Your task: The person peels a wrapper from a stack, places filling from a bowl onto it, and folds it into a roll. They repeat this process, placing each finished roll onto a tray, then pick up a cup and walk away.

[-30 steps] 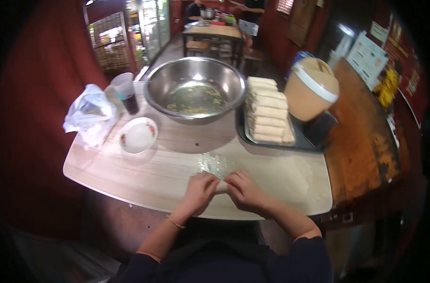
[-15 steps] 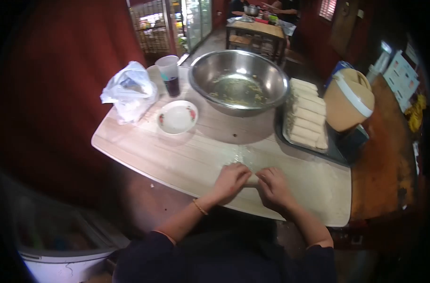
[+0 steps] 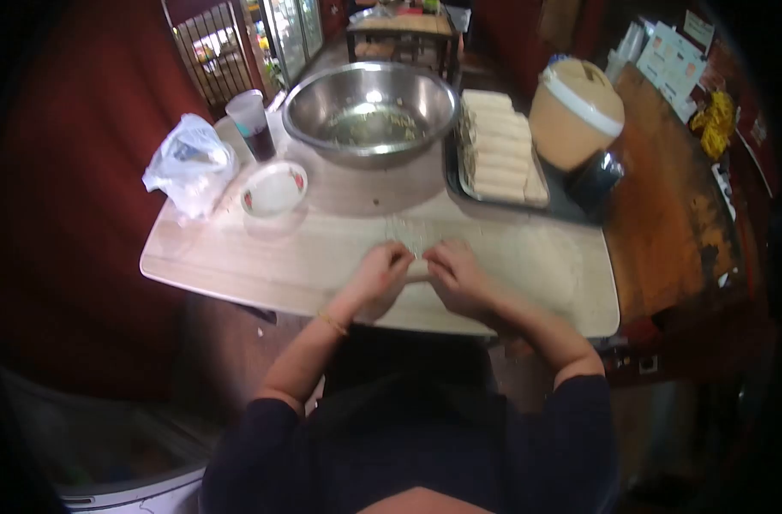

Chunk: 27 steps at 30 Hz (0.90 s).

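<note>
Your left hand [image 3: 380,267] and right hand [image 3: 456,272] have fingers curled onto the thin wrapper roll [image 3: 417,267] mid-counter [image 3: 236,257]; looks soft and tearable, so hold its ends lightly

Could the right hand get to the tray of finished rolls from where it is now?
Probably yes. The right hand rests on the wrapper at the table's near edge, and the tray of rolls lies ahead on its own side. Only bare tabletop lies between; the steel bowl stands left of that path.
</note>
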Each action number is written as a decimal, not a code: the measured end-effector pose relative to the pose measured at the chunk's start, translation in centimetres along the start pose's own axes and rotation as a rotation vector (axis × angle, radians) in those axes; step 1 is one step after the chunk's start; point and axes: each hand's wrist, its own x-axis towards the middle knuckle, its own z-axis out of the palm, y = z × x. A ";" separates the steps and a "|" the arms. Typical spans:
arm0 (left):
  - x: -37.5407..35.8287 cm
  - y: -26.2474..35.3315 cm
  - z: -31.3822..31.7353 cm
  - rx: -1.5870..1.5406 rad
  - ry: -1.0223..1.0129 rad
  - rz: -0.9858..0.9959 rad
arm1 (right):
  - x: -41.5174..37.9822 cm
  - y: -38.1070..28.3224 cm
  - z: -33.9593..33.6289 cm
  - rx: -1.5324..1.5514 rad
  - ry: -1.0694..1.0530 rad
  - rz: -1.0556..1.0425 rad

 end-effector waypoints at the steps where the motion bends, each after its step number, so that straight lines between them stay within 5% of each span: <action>1: 0.1 -0.2 -0.1 0.019 -0.010 0.046 | 0.1 0.1 -0.2 -0.001 -0.020 -0.013; 6: -0.3 -0.3 -0.7 0.053 -0.162 -0.017 | -0.6 2.7 1.2 0.007 -0.039 -0.017; 11: -0.7 2.2 -2.2 0.116 0.102 0.226 | 2.2 5.3 1.9 -0.093 0.103 -0.078; 18: -1.5 2.6 -4.2 0.541 -0.100 0.291 | 5.9 4.0 0.2 -0.011 0.101 0.131; 22: 0.2 2.0 -5.3 0.384 -0.146 0.163 | 3.4 -1.1 1.0 -0.311 0.057 -0.282; 27: 3.2 1.5 -7.0 0.338 -0.117 0.119 | 3.5 -0.7 2.4 -0.565 0.077 -0.303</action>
